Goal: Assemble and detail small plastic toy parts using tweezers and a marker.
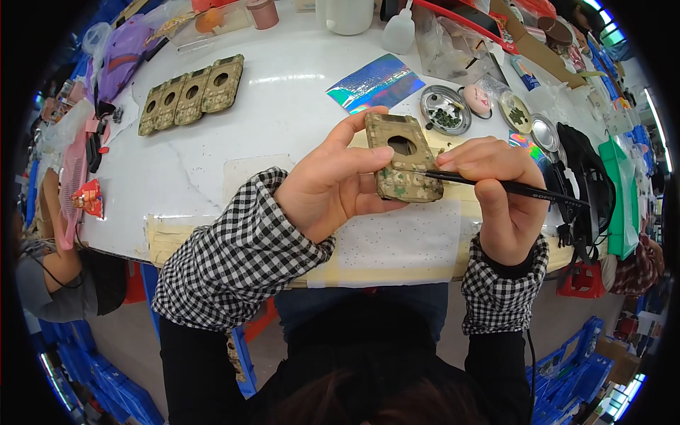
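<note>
Camo case getting brush work over the white table

Left hand [327, 185] is clamped on the camo-patterned case [404, 157], thumb and fingers pinching its left edge, held up above the white table [283, 120] near picture centre. Right hand [501, 191] is closed around a thin black brush [496, 184] at 3 o'clock of the case, tip touching the case's lower half, I think. Four more camo cases [193, 93] lie in a row at 10 o'clock, small metal dishes [445, 110] at 1 o'clock.

We see four cases [191, 93] lying in a row on the desk [283, 120] at ten o'clock, a sheet [375, 83] at twelve, small dishes [445, 110] at one.
</note>
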Available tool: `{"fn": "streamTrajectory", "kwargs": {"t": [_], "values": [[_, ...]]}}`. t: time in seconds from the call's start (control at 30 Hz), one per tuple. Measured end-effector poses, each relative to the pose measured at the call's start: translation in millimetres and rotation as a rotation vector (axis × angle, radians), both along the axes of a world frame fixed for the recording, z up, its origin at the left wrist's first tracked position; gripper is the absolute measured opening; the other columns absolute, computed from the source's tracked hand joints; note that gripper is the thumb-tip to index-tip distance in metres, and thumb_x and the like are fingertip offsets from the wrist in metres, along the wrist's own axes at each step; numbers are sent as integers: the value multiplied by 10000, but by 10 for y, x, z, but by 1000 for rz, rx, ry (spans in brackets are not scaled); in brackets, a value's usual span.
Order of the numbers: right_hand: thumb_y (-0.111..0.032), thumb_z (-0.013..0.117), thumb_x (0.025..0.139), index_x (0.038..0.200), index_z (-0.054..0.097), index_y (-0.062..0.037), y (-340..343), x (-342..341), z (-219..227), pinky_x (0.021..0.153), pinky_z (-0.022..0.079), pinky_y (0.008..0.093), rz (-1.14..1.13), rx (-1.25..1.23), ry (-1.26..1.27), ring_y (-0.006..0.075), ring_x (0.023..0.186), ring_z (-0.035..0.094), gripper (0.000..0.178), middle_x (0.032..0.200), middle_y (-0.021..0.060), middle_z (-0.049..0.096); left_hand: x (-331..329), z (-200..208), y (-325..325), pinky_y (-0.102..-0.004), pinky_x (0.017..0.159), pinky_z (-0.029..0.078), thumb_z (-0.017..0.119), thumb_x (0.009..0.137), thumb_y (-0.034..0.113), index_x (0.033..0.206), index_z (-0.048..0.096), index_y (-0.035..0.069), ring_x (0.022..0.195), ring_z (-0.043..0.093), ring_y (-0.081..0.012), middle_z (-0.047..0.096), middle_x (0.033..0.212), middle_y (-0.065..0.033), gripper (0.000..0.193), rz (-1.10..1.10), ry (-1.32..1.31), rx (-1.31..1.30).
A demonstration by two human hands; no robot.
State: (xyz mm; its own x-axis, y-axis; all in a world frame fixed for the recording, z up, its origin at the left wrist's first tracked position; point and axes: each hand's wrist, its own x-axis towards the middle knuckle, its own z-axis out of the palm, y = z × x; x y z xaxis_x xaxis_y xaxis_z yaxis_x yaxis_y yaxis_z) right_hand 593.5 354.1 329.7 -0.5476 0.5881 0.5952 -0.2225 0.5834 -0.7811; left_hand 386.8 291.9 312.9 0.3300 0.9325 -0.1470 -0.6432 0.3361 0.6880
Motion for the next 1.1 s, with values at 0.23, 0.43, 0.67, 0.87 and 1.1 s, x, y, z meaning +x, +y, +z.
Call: {"fn": "streamTrajectory", "kwargs": {"t": [0.23, 0.43, 0.67, 0.87, 1.1], "values": [[-189, 547, 938, 898, 540, 20, -13, -14, 19, 792, 481, 392, -47, 63, -60, 295, 863, 623, 212, 878, 191, 631, -5, -5, 0, -379, 940, 512, 475, 934, 170, 1439, 171, 99, 1171, 549, -261, 416, 1362, -155, 594, -2, -5, 4], [-82, 603, 895, 909, 597, 38, -9, -3, -2, 823, 473, 358, -18, -16, -3, 248, 896, 619, 121, 901, 148, 636, 0, -3, 2, -378, 938, 513, 482, 929, 171, 1441, 169, 99, 1172, 548, -260, 417, 1361, -155, 604, 0, -3, 2], [-78, 610, 888, 902, 598, 40, -8, -15, -9, 816, 476, 356, -15, -8, -8, 252, 890, 622, 118, 897, 148, 638, -6, -9, -4, -382, 942, 511, 488, 923, 167, 1446, 148, 89, 1168, 551, -257, 413, 1363, -158, 629, 5, 9, -11], [-145, 574, 917, 900, 564, 30, -12, -14, 7, 799, 480, 378, -40, 63, -65, 281, 873, 622, 176, 884, 178, 636, -1, -16, -5, -385, 937, 512, 492, 919, 161, 1450, 137, 84, 1155, 560, -260, 415, 1361, -159, 643, 10, 4, -13], [-72, 621, 878, 911, 611, 42, -1, -8, -5, 804, 480, 352, -17, 39, -35, 253, 888, 623, 119, 899, 158, 645, -7, -34, 1, -386, 937, 512, 492, 919, 153, 1453, 134, 93, 1151, 562, -265, 418, 1358, -161, 645, 4, -1, -11]]}}
